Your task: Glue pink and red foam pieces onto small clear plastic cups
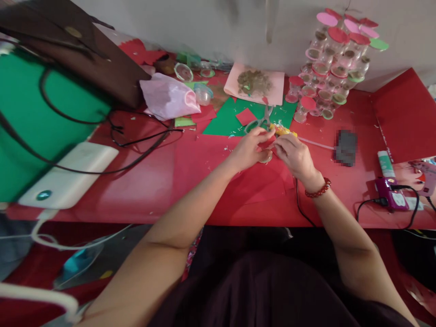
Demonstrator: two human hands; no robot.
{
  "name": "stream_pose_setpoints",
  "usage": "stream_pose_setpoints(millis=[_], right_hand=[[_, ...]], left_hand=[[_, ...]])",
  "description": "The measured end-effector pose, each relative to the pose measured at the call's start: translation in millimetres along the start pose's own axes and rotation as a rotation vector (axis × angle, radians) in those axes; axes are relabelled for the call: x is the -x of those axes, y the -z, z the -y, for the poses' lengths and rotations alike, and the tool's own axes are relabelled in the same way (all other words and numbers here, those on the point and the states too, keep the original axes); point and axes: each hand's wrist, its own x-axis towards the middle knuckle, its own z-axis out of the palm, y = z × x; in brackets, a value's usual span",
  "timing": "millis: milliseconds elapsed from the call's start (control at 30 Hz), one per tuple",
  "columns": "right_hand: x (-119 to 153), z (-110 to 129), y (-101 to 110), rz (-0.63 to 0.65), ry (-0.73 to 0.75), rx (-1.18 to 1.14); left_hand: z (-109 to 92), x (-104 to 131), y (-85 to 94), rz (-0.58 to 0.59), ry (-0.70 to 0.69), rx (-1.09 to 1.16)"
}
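My left hand (250, 147) is closed around a small clear plastic cup (265, 157), mostly covered by the fingers. Close beside it, my right hand (294, 155) has its fingers pinched together near the left fingertips; whatever they pinch is too small or hidden to name. Just behind the right fingers is a yellow tool that looks like a glue gun (284, 131), with bits of white stuck on it. A thin pale stick (316, 143) extends from it to the right. Grey-handled scissors (260, 122) lie beyond my left hand on green paper (221, 120).
A tall stack of clear cups with coloured discs (327, 68) stands back right. Pink paper (277, 84) bears a brown crumbly pile (254, 81). A dark bag (85, 50), white power bank-like box (70, 175), cables, glue stick (386, 163) and purple plug adapter (390, 193) flank the red table (146, 190).
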Motion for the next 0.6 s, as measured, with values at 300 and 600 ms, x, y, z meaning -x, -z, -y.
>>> stream_pose_setpoints(millis=[300,600], right_hand=[[-0.8,11.3,-6.2,-0.062,-0.157,-0.062],[-8.7,0.3,15.7,0.035,-0.013,-0.175]], left_hand=[[1.3,0.9,1.6,0.021,-0.011,-0.045],[2.4,1.8,0.4,0.035,-0.05,0.013]])
